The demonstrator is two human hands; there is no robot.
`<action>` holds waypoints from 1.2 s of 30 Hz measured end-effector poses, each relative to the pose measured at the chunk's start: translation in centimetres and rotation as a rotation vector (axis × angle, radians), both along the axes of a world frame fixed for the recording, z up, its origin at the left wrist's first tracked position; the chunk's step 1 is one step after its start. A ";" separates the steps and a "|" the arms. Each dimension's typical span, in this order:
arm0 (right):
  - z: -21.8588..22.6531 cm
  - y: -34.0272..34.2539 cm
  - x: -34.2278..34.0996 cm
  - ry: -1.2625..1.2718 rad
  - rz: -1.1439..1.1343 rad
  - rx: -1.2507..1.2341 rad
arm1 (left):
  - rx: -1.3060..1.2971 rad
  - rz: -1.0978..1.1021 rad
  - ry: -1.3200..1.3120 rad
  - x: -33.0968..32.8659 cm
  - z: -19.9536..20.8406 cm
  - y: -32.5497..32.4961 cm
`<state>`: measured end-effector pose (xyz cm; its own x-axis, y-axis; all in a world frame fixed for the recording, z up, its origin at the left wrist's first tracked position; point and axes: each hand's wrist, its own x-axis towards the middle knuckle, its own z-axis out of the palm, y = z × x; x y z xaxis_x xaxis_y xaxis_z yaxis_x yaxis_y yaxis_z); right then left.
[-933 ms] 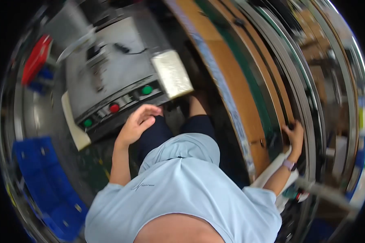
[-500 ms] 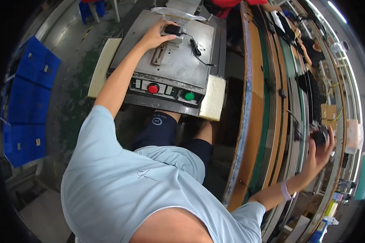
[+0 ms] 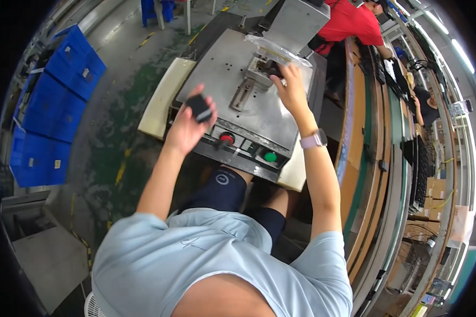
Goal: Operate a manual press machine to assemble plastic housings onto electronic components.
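Note:
My left hand is closed around a black power adapter, held above the near left part of a machine's grey metal plate. A dark blurred strand, perhaps its cord, hangs near the red button. My right hand reaches over the plate, thumb and fingers on a second black adapter at the small metal fixture. My fingers partly hide that piece, so how far it sits in the fixture cannot be made out. Clear plastic film hangs just behind the fixture.
A green button is on the machine's front panel. Cream pads flank the plate. Blue bins stand to the left. At right runs a long conveyor bench; a person in a red shirt leans over its far end.
My left hand has lifted an adapter off the fixture and drawn it nearer. My right hand has swung from the bench at right to the fixture with another black piece. The view has shifted.

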<state>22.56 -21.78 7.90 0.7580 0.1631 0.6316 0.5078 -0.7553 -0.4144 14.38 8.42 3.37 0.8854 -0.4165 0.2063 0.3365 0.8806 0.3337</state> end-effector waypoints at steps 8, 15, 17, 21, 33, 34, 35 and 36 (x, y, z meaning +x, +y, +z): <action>1.5 2.2 2.2 0.223 0.139 -0.332 | 0.564 0.356 0.147 -6.7 -2.7 4.9; 2.6 2.1 1.3 0.310 0.024 -0.588 | 1.186 0.517 -0.193 -3.6 -3.0 3.1; 4.5 3.3 -0.7 0.475 -0.072 -0.804 | 1.315 0.596 -0.280 -3.5 -4.4 4.0; 5.2 2.0 -12.7 0.905 -0.036 -0.818 | 1.412 0.712 -0.354 -3.1 -5.3 3.7; 5.7 4.2 -20.5 0.697 0.386 0.558 | 0.963 0.146 -0.762 -6.4 7.0 -8.5; 6.8 2.1 -21.1 0.858 0.326 0.627 | 0.903 0.080 -0.723 -6.4 7.2 -8.9; 5.8 -1.1 -21.7 0.450 0.179 0.383 | 0.911 0.019 -0.699 -7.0 7.1 -9.2; 9.4 -3.7 -23.8 0.453 -0.026 0.282 | 0.932 -0.025 -0.660 -7.7 6.5 -8.4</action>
